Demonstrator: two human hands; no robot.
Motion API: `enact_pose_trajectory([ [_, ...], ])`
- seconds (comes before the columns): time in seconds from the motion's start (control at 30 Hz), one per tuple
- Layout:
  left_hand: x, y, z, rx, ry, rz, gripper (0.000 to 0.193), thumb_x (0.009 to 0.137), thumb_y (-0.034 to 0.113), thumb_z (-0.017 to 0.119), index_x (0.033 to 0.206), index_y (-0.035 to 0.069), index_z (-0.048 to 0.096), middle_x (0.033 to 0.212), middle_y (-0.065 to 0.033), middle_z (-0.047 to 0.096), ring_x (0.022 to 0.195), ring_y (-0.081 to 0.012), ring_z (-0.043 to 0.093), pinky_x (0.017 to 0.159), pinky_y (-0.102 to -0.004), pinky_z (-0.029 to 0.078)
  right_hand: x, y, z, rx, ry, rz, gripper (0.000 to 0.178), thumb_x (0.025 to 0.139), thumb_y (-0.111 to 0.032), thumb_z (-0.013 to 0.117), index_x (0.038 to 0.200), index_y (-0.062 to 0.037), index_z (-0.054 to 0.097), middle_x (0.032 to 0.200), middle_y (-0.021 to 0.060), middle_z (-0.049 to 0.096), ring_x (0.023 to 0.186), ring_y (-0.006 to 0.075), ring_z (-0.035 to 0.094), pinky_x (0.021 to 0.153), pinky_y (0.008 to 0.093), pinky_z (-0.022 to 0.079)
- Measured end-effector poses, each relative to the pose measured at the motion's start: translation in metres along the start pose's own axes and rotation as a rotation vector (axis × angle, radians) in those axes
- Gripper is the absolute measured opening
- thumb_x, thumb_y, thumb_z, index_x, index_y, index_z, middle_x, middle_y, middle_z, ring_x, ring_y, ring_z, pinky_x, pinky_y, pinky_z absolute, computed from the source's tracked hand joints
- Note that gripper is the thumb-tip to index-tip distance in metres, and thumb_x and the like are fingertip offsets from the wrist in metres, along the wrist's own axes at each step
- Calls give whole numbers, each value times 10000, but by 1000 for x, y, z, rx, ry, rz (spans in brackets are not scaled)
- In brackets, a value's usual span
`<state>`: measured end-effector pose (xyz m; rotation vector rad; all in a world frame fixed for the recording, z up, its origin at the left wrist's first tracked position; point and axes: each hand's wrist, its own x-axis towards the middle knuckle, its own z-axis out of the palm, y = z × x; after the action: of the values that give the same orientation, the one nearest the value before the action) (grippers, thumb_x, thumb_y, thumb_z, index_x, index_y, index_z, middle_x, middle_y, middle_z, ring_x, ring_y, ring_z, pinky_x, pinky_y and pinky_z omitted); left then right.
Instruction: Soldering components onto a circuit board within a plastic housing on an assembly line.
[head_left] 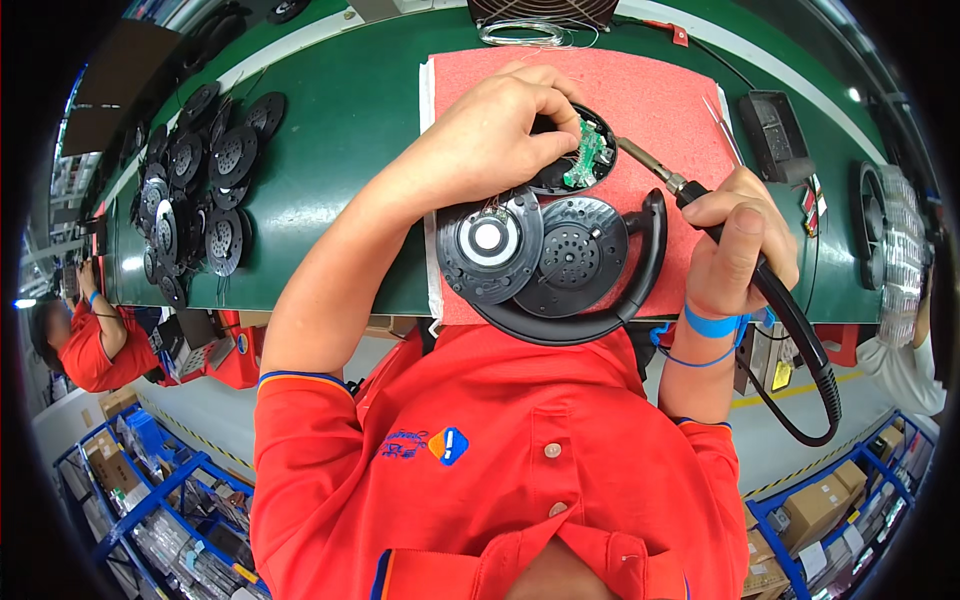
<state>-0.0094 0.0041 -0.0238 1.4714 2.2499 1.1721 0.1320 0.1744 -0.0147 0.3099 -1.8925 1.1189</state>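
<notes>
My right hand (745, 240) is closed around the black handle of a soldering iron (690, 190). Its metal tip points left, reaching the edge of a black headphone ear cup (553, 180) with a green circuit board (590, 155) inside. Over that cup my left hand (515, 120) bends in, thumb and forefinger pinched together by the board; what they pinch is too small to make out. Nearer me lie a round black speaker part with a white ring (488, 236), a perforated black disc (575, 258) and a curved black headband (600, 325).
A pink foam mat (690, 95) covers part of the green bench (340, 110). Several black speaker discs (185, 160) are heaped at the left. Solder wire (522, 34) lies at the back by a fan grille (545, 10). Right of the mat are tweezers (722, 130) and a black tray (775, 130).
</notes>
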Motion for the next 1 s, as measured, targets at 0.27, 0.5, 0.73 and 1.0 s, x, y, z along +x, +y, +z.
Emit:
enact_pose_trajectory([
  [0.27,1,6,0,122,-8,66,96,757,72,625,771,-19,598,1020,-114,609,960,-265,562,840,-337,436,1,-8,7,-53,-61,31,395,910,-203,493,587,20,542,543,86,566,471,150,420,442,283,288],
  [0.5,2,14,1,286,23,164,85,733,54,618,746,-26,596,1005,-118,607,964,-284,543,858,-367,431,5,-8,3,-52,-185,33,220,830,-115,583,632,-27,612,535,49,567,447,165,486,430,272,359],
  [0.73,2,18,1,328,33,180,86,722,54,619,728,-27,591,987,-116,605,975,-286,529,877,-373,417,5,-9,6,-78,-204,15,332,879,-157,521,601,17,573,552,61,568,470,135,398,446,278,289],
  [1.0,2,19,3,396,64,206,72,716,52,618,710,-15,591,988,-90,599,1007,-275,516,876,-380,410,5,-6,8,-73,-236,-17,285,863,-116,524,613,8,581,563,61,583,460,141,413,441,278,311],
])
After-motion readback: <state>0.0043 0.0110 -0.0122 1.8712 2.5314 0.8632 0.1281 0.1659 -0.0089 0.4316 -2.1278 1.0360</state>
